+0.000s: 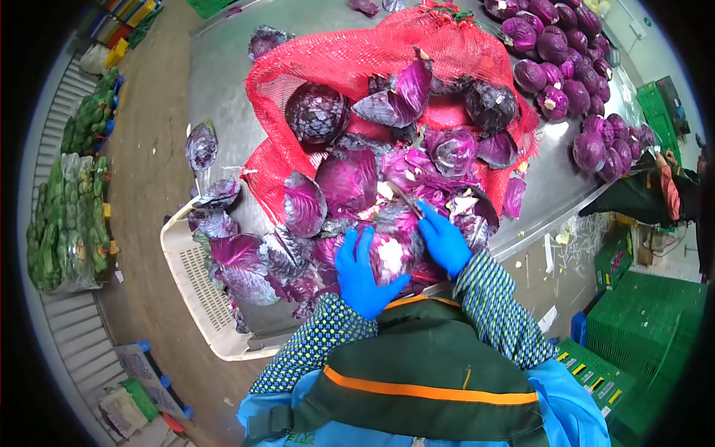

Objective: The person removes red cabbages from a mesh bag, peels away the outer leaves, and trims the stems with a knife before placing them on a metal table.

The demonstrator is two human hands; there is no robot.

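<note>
My left hand (365, 277), in a blue glove, lies against the near-left side of a red cabbage (391, 255) and steadies it, fingers and thumb spread around it. A pale cut patch shows on this cabbage. In my blue-gloved right hand (445, 240) is a knife (402, 197), its blade pointing away and to the left over loose leaves. Around both hands lie peeled purple leaves (346, 179). Beyond them, an opened red mesh sack (320, 63) spreads over the metal table (223, 82), with whole dark cabbages (316, 113) on it.
Many trimmed cabbages (551, 45) are heaped at the table's far right. A cream plastic crate (197, 279) with leaves in it stands at the left edge. Another person (659, 186) is at the right, near stacked green crates (644, 320). Bagged green vegetables (67, 216) stand far left.
</note>
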